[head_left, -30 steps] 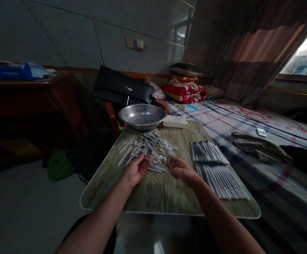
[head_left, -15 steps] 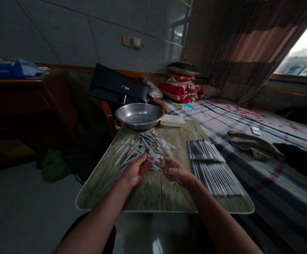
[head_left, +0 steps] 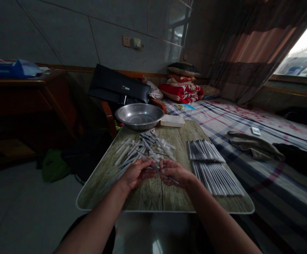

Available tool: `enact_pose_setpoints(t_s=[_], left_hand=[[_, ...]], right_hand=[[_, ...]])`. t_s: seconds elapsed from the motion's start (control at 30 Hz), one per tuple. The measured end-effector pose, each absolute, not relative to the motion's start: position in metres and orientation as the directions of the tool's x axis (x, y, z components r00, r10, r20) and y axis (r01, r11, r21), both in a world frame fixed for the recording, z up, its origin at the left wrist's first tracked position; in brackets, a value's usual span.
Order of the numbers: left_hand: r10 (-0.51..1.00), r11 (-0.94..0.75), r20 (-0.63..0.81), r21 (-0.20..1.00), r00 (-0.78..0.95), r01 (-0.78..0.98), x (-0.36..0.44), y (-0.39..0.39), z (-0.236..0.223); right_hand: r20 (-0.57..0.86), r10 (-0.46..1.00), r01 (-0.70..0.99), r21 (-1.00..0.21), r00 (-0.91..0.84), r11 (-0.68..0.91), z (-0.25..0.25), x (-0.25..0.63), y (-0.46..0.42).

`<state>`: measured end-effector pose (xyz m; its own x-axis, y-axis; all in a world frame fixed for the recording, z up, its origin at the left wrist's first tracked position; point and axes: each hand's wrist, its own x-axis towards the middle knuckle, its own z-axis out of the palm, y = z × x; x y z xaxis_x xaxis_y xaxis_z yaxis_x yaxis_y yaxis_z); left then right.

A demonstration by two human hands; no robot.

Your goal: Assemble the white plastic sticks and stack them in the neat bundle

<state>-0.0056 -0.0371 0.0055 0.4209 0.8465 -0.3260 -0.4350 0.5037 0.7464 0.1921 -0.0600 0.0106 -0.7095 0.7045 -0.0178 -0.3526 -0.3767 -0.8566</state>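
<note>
Over the middle of the table, my left hand pinches a slim translucent tube. My right hand is closed around a thin pen-like stick, whose pale end pokes out below the fingers. Tube and stick meet in one line between the two hands; the fingers hide exactly how they join. Just beyond the hands lies a loose pile of whitish tubes and dark thin sticks. To the right, similar sticks are laid side by side in two rows, a far row and a near row.
At the table's far edge stand a steel basin and a shallow white tray. Behind them a chair holds a black case. A bed with a plaid sheet borders the table on the right.
My hands have come closer together, and the gap between tube and stick has closed. More of the stick's pale end now shows below my right hand. The pile and rows look unchanged.
</note>
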Motion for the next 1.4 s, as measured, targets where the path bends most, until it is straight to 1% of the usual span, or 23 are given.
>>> enact_pose_setpoints(t_s=[0.07,0.1,0.13,0.2,0.27,0.33,0.4,0.47,0.5,0.53,0.6,0.63,0.7,0.8,0.93,1.07,1.13,1.23,1.3,1.4], left_hand=[[0.837,0.525,-0.328,0.710,0.439,-0.470,-0.004,-0.039,0.006],[0.835,0.537,-0.338,0.671,0.434,-0.511,-0.004,-0.038,0.007],[0.834,0.548,-0.353,0.617,0.424,-0.564,-0.005,-0.037,0.008],[0.831,0.549,-0.390,0.471,0.396,-0.690,-0.010,-0.032,0.011],[0.852,0.492,-0.375,0.329,0.366,-0.806,-0.018,-0.026,0.014],[0.877,0.433,-0.337,0.244,0.343,-0.867,-0.025,-0.021,0.017],[0.893,0.399,-0.310,0.208,0.327,-0.893,-0.031,-0.018,0.018],[0.899,0.381,-0.310,0.202,0.310,-0.902,-0.033,-0.016,0.019],[0.899,0.375,-0.316,0.203,0.302,-0.905,-0.033,-0.015,0.019],[0.900,0.369,-0.322,0.205,0.294,-0.906,-0.032,-0.015,0.019],[0.904,0.355,-0.326,0.208,0.278,-0.911,-0.031,-0.015,0.020],[0.906,0.348,-0.325,0.210,0.271,-0.913,-0.031,-0.015,0.020],[0.911,0.336,-0.323,0.216,0.258,-0.917,-0.031,-0.014,0.021],[0.913,0.323,-0.331,0.226,0.240,-0.919,-0.033,-0.012,0.020],[0.918,0.314,-0.322,0.238,0.230,-0.919,-0.035,-0.010,0.017],[0.922,0.314,-0.309,0.250,0.232,-0.916,-0.036,-0.010,0.016],[0.922,0.310,-0.313,0.245,0.228,-0.919,-0.036,-0.010,0.017],[0.920,0.299,-0.328,0.233,0.215,-0.925,-0.035,-0.011,0.019],[0.917,0.296,-0.340,0.230,0.208,-0.927,-0.034,-0.011,0.020],[0.914,0.298,-0.350,0.234,0.206,-0.925,-0.033,-0.012,0.022]], right_hand=[[-0.030,0.755,-0.376,-0.854,-0.655,-0.360,0.010,0.189,-0.059],[-0.047,0.786,-0.391,-0.848,-0.616,-0.358,0.011,0.187,-0.059],[-0.069,0.816,-0.408,-0.840,-0.574,-0.358,0.012,0.187,-0.058],[-0.116,0.870,-0.440,-0.825,-0.480,-0.353,0.013,0.187,-0.056],[-0.147,0.911,-0.445,-0.836,-0.385,-0.322,0.013,0.189,-0.054],[-0.145,0.946,-0.380,-0.890,-0.291,-0.253,0.008,0.192,-0.051],[-0.114,0.968,-0.217,-0.962,-0.223,-0.164,0.002,0.193,-0.044],[-0.035,0.984,0.028,-0.999,-0.173,-0.031,-0.004,0.192,-0.034],[0.023,0.988,0.168,-0.985,-0.155,0.049,-0.006,0.190,-0.027],[0.080,0.986,0.311,-0.943,-0.145,0.122,-0.006,0.188,-0.021],[0.159,0.975,0.558,-0.800,-0.155,0.220,-0.005,0.182,-0.006],[0.167,0.970,0.648,-0.722,-0.179,0.244,-0.003,0.178,0.000],[0.148,0.960,0.760,-0.587,-0.238,0.279,0.000,0.169,0.011],[0.133,0.953,0.847,-0.437,-0.273,0.304,0.001,0.158,0.023],[0.142,0.978,0.936,-0.299,-0.150,0.186,-0.003,0.151,0.036],[0.105,0.987,0.957,-0.251,-0.123,0.146,-0.003,0.146,0.048],[0.099,0.985,0.959,-0.231,-0.145,0.164,-0.001,0.142,0.052],[0.059,0.979,0.965,-0.168,-0.193,0.200,0.001,0.134,0.056],[0.045,0.980,0.971,-0.134,-0.195,0.199,0.001,0.131,0.057],[0.043,0.978,0.971,-0.117,-0.203,0.206,0.001,0.127,0.059]])
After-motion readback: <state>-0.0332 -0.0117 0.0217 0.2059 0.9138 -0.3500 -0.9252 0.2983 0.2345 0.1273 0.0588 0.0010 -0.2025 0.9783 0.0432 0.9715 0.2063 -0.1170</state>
